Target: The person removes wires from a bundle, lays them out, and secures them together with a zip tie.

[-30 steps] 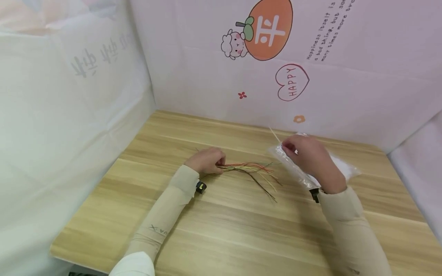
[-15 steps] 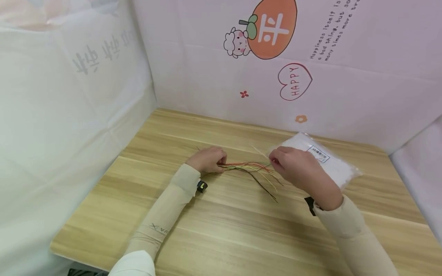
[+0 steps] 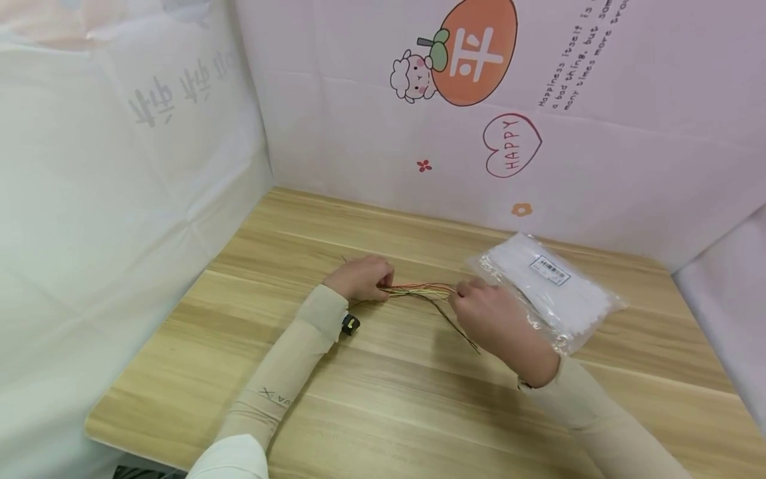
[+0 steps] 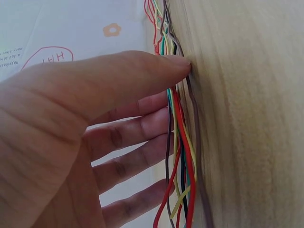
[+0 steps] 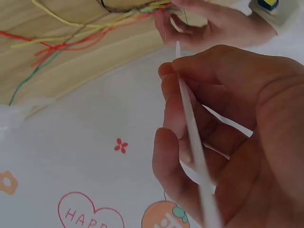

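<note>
A bundle of thin red, yellow, green, brown and black wires (image 3: 419, 291) lies across the wooden table. My left hand (image 3: 359, 278) pinches it near one end; in the left wrist view the thumb crosses over the wires (image 4: 183, 152) with the fingertips behind them. To the right, my right hand (image 3: 491, 316) overlaps the other end of the bundle in the head view. Its thumb and forefinger pinch a slim white cable tie (image 5: 194, 128), whose tapered tip points toward my left hand (image 5: 223, 26) in the right wrist view. The head view hides this tie.
Behind my right hand a clear plastic bag (image 3: 556, 286) of white contents, with a barcode label, lies on the wooden table (image 3: 371, 399). White printed sheets (image 3: 359, 120) rise at the back and left edges of the table.
My right hand has moved left and toward me with the cable tie, from over the plastic bag to the wires' right end. More of the bag shows. The left hand has stayed put.
</note>
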A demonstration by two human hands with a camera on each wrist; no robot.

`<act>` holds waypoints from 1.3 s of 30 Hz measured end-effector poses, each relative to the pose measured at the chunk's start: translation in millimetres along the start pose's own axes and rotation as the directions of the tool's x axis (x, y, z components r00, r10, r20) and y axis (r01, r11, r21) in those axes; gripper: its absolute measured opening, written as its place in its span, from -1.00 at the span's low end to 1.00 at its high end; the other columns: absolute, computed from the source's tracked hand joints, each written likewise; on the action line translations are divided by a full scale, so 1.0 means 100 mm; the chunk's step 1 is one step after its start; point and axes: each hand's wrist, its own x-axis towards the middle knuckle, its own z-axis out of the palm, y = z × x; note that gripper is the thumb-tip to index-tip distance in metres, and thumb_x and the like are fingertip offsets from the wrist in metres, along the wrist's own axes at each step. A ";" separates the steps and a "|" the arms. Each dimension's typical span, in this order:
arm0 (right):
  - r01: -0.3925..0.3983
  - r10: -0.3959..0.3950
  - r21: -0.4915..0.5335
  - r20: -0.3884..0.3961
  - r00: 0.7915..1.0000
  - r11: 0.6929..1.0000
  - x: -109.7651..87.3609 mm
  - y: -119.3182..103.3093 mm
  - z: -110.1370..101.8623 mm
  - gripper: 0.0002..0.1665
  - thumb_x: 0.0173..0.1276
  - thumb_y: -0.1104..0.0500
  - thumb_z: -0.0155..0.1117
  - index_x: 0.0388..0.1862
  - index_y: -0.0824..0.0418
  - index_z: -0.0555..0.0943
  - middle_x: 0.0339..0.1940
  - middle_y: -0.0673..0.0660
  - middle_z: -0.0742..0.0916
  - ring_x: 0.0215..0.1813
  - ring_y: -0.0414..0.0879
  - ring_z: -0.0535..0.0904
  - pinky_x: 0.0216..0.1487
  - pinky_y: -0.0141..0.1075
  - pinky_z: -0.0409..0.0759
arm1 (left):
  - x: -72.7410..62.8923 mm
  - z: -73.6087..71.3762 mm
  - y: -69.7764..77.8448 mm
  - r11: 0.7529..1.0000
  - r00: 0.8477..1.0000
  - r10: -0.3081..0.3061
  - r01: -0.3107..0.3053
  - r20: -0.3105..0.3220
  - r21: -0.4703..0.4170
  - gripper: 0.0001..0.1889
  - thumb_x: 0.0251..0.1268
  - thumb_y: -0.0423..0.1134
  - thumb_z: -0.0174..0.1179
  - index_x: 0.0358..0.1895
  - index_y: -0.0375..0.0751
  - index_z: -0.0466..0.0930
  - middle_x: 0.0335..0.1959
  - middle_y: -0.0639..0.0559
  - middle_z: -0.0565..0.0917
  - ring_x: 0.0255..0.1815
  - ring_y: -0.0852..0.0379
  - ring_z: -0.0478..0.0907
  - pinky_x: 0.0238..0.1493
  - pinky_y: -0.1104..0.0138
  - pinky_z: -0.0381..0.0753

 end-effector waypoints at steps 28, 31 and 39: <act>-0.038 0.039 -0.005 0.203 0.978 0.999 0.19 -0.24 0.29 -0.67 0.26 0.45 0.42 -0.60 0.15 0.60 -0.45 0.11 0.68 -0.46 -0.01 0.60 -0.61 -0.19 0.57 | -0.04 -0.03 0.05 1.000 1.000 0.024 -0.024 -0.012 -0.013 -0.88 0.40 -0.18 0.42 -0.19 -0.09 0.67 -0.20 0.09 0.64 -0.16 0.15 0.49 -0.08 0.24 0.53; -0.032 0.036 -0.021 0.196 0.980 0.999 0.21 -0.26 0.30 -0.71 0.30 0.43 0.42 -0.57 0.17 0.64 -0.45 0.13 0.68 -0.48 -0.02 0.59 -0.62 -0.20 0.57 | -0.03 -0.03 0.05 1.000 1.000 0.020 -0.020 -0.007 -0.016 -0.88 0.40 -0.17 0.42 -0.19 -0.09 0.67 -0.20 0.10 0.64 -0.16 0.15 0.49 -0.08 0.25 0.53; -0.048 0.047 -0.001 0.232 0.972 0.999 0.29 -0.31 0.37 -0.70 0.36 0.41 0.40 -0.58 0.23 0.62 -0.53 0.16 0.66 -0.56 -0.11 0.40 -0.66 -0.30 0.44 | -0.03 -0.03 0.05 0.999 1.000 0.021 -0.021 0.009 -0.029 -0.88 0.40 -0.16 0.42 -0.20 -0.07 0.67 -0.20 0.10 0.66 -0.15 0.16 0.52 -0.05 0.24 0.57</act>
